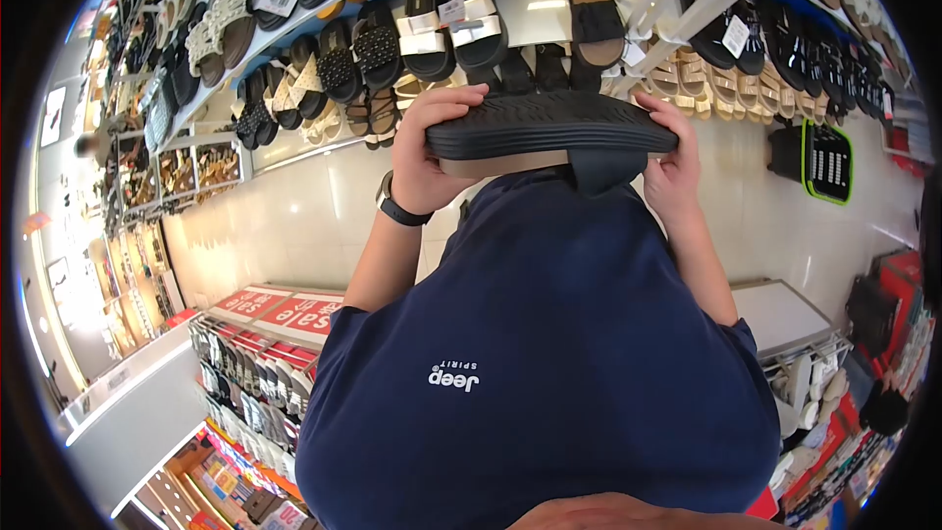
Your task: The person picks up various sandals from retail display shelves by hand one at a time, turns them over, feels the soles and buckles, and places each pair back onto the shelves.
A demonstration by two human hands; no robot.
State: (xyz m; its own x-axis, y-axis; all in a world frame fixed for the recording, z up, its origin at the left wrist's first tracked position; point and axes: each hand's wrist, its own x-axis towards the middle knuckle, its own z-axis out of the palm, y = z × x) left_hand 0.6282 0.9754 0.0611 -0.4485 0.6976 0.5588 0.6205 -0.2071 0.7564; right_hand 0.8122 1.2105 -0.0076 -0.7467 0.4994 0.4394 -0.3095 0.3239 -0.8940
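A black platform sandal [549,128] is held out in front of my chest, on its side, so its ribbed sole edge faces me. My left hand [432,152], with a dark watch [397,204] on the wrist, grips the sandal's left end with fingers curled over the top. My right hand [672,162] holds the right end, near a black strap [599,172] hanging below. My navy T-shirt [549,353] fills the lower view.
Wall shelves [412,39] of black, white and tan sandals run beyond the hands. A low shoe rack with red sale signs [285,309] stands at lower left. On the right are a black basket with green rim [827,162] and another person [883,407].
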